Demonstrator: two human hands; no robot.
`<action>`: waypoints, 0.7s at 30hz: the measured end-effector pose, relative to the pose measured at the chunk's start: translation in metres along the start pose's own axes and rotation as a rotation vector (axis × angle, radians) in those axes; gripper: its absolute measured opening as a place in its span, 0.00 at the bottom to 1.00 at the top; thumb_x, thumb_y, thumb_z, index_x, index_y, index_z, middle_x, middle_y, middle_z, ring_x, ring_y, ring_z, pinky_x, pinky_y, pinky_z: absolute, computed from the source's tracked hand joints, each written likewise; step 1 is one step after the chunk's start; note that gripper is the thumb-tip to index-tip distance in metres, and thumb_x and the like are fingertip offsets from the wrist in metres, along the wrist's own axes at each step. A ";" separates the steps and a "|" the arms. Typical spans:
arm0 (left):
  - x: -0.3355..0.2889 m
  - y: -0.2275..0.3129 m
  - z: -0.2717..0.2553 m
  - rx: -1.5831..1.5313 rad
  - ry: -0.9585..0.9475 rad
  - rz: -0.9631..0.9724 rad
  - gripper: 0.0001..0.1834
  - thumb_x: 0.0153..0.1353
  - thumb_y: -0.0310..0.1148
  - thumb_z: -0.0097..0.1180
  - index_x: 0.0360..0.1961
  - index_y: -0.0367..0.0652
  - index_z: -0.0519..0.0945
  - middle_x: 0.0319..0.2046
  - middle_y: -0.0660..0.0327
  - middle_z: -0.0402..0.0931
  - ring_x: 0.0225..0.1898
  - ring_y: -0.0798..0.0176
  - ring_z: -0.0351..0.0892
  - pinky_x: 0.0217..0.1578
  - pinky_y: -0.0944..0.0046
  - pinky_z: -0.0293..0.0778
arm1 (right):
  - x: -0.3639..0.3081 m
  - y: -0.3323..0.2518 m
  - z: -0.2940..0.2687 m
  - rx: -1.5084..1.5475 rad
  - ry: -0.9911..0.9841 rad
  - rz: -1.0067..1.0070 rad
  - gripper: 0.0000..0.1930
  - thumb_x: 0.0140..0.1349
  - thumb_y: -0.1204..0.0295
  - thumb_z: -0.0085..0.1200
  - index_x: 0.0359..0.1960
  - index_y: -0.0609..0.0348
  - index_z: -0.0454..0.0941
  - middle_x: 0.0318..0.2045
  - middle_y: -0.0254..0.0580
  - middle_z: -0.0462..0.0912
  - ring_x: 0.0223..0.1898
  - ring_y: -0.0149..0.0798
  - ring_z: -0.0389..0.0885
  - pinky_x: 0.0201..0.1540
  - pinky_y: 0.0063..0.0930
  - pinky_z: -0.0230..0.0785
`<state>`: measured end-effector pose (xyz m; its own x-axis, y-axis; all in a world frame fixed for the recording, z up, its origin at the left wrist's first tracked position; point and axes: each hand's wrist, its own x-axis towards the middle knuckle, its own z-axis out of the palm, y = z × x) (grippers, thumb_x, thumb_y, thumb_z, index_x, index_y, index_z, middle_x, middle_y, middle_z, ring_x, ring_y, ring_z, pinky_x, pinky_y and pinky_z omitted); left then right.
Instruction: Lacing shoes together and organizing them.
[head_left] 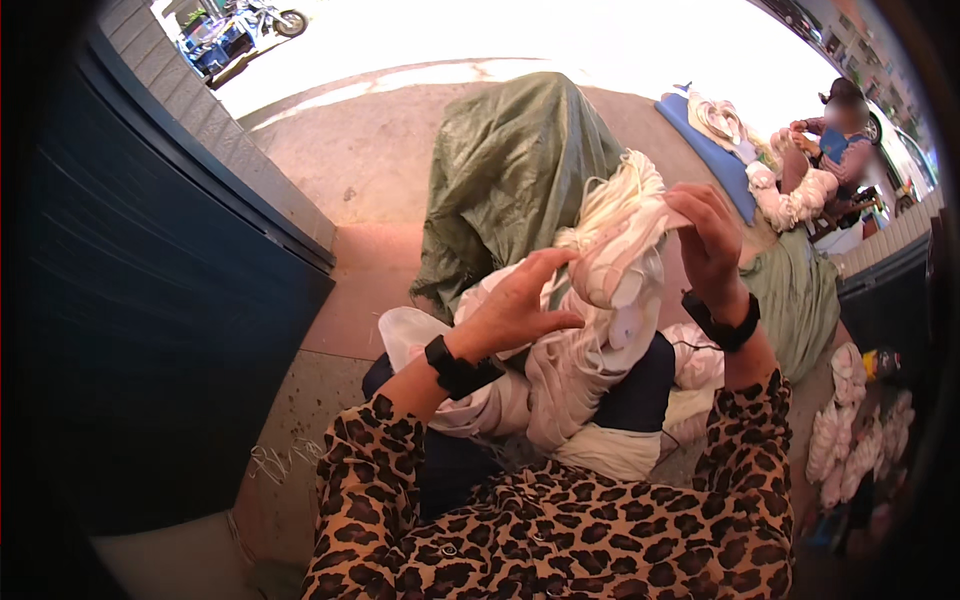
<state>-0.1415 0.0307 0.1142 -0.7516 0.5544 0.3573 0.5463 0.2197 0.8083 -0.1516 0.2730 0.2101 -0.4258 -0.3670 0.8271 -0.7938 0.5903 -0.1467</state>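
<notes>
A bundle of long cream and pale pink fabric strips [610, 270] rises from my lap, its loose stringy ends at the top. My right hand [712, 240] is closed on the upper right edge of this bundle, fingertips pinching the pale strips. On its left side, my left hand [515, 308] has thumb and fingers apart, with the fingertips at the cloth; whether they touch it is hard to tell. More of the same strips drape over my dark-trousered legs [640, 385], and a cream length [615, 452] lies between them.
A green tarp [510, 170] covers something bulky in front of me. Dark door panel [170, 300] stands at left. Far right, a person [845, 145] sits handling similar bundles [795, 200] beside a blue mat [715, 155]. More bundles [845, 440] lie at right, near green sacking [795, 300].
</notes>
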 end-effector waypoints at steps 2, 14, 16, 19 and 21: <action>0.007 0.001 0.012 0.125 0.058 0.052 0.47 0.42 0.40 0.71 0.60 0.38 0.58 0.46 0.47 0.71 0.46 0.49 0.72 0.45 0.58 0.69 | -0.009 0.008 0.004 0.028 0.040 0.072 0.13 0.50 0.86 0.51 0.39 0.64 0.75 0.34 0.47 0.78 0.35 0.48 0.77 0.38 0.33 0.70; 0.030 -0.006 0.061 -0.154 0.334 -0.273 0.27 0.45 0.31 0.67 0.46 0.37 0.69 0.32 0.63 0.70 0.30 0.73 0.70 0.31 0.72 0.70 | -0.036 0.012 0.030 -0.140 0.071 0.513 0.33 0.54 0.57 0.61 0.53 0.67 0.62 0.55 0.56 0.63 0.57 0.51 0.60 0.61 0.40 0.52; 0.026 -0.009 0.068 0.056 0.458 -0.209 0.28 0.43 0.31 0.67 0.46 0.36 0.70 0.35 0.59 0.69 0.32 0.69 0.71 0.31 0.71 0.71 | -0.052 0.005 0.034 -0.058 0.267 0.670 0.32 0.55 0.57 0.60 0.53 0.67 0.62 0.55 0.54 0.64 0.57 0.49 0.61 0.60 0.39 0.52; 0.020 -0.009 0.075 0.103 0.535 -0.238 0.33 0.38 0.34 0.68 0.47 0.36 0.68 0.36 0.51 0.67 0.32 0.52 0.71 0.34 0.57 0.72 | -0.080 -0.019 0.039 0.189 0.277 0.835 0.29 0.55 0.60 0.60 0.51 0.68 0.65 0.49 0.50 0.70 0.51 0.41 0.68 0.55 0.34 0.59; 0.015 -0.008 0.079 0.162 0.528 -0.214 0.34 0.38 0.34 0.69 0.48 0.37 0.67 0.36 0.51 0.67 0.31 0.51 0.72 0.33 0.57 0.72 | -0.093 -0.035 0.056 0.562 0.053 1.172 0.25 0.56 0.62 0.61 0.49 0.68 0.69 0.45 0.48 0.76 0.45 0.38 0.73 0.49 0.30 0.65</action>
<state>-0.1274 0.1006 0.0764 -0.9109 0.0187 0.4122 0.3803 0.4254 0.8212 -0.1088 0.2466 0.1079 -0.9782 0.1953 0.0710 -0.0411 0.1530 -0.9874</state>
